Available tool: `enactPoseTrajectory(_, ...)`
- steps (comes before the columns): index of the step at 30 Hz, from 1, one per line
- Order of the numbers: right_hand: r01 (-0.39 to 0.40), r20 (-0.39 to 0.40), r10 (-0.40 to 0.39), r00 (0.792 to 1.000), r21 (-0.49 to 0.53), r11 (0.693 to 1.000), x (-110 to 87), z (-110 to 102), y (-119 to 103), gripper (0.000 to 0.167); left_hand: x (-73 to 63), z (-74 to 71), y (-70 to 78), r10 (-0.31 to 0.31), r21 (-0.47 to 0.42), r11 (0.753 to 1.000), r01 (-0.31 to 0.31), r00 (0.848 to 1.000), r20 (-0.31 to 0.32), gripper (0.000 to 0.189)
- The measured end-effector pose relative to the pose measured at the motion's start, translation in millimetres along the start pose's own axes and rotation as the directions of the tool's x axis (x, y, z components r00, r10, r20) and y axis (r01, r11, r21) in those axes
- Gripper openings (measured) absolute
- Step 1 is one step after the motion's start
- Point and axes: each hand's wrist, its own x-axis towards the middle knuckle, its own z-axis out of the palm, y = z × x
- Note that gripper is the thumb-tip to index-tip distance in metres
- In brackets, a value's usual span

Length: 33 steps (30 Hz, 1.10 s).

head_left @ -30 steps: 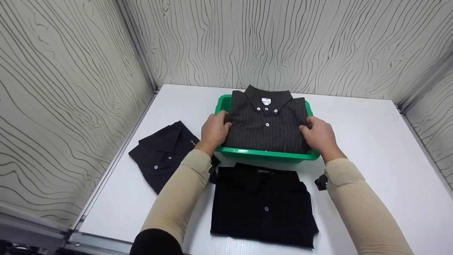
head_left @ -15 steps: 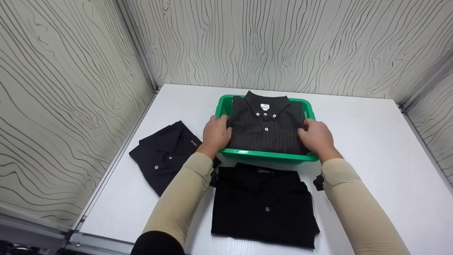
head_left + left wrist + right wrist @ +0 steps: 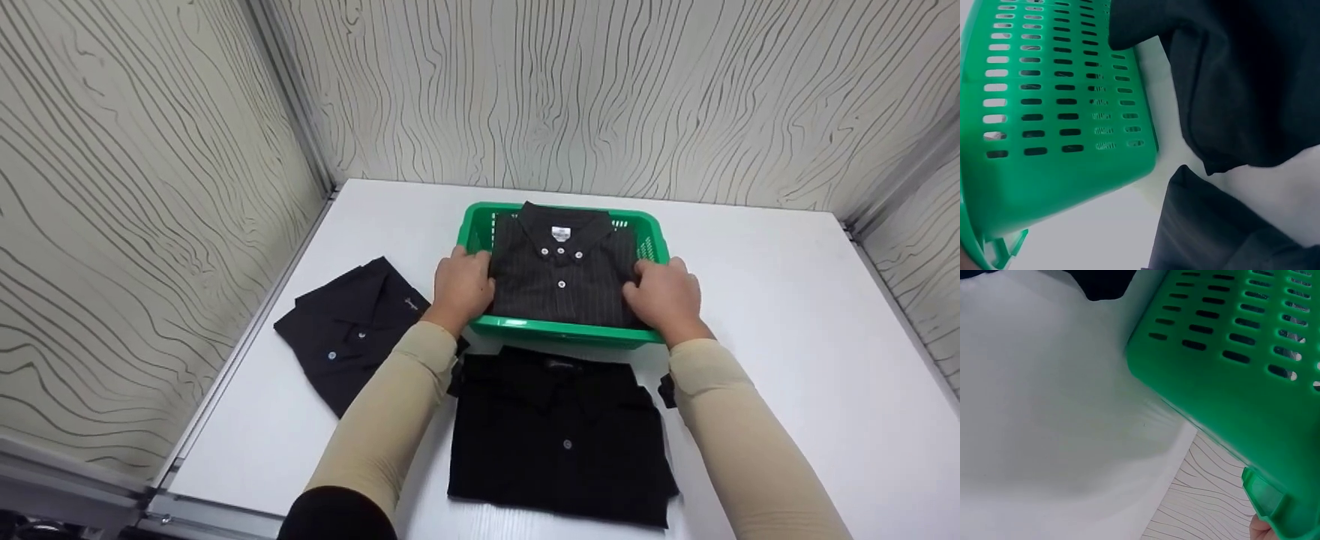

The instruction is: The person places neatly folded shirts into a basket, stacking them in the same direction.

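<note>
Inside the collar (image 3: 592, 231) of the striped shirt (image 3: 564, 306), a white label (image 3: 560, 234), print too small to read; on the navy shirt (image 3: 337, 324), script lettering (image 3: 412, 304), likewise illegible. Lying in the green basket (image 3: 559, 328), collar toward the back wall (image 3: 585, 105); basket lengthwise left to right. Pinched along both side edges by left hand (image 3: 460, 286) and right hand (image 3: 666, 295), fingertips partly hidden. Just before the basket, a black shirt (image 3: 562, 472); across the navy shirt, a sleeve (image 3: 390, 405).
</note>
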Motion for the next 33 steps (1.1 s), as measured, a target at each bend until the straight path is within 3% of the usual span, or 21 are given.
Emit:
enactPoseTrajectory(11, 0.004, -0.008, -0.004, 1.0, -0.033, 0.999, -1.2, -1.2, -2.0, 0.03, 3.2, -2.1, 6.3, -0.021, 0.082, 0.996, 0.018, 0.999, 0.041, 0.029)
enactPoseTrajectory(19, -0.04, 0.003, 0.04, 0.999, 0.0, 0.999, 0.0, 1.0, -1.5, 0.034, 3.5, -3.0, 7.6, -0.034, 0.105, 0.994, 0.029, 0.998, 0.049, 0.033)
enactPoseTrajectory(26, -0.061, 0.012, 0.06, 0.998, 0.044, 0.997, 2.1, -1.4, 1.1, 0.037, 4.4, -3.1, 7.0, -0.039, 0.047, 0.998, 0.038, 0.999, 0.03, 0.039)
enactPoseTrajectory(33, -0.03, 0.026, 0.027, 0.999, 0.107, 0.994, 0.9, -1.7, 0.5, 0.041, 1.9, -0.4, 0.0, -0.04, -0.052, 0.998, 0.04, 0.999, 0.002, 0.042)
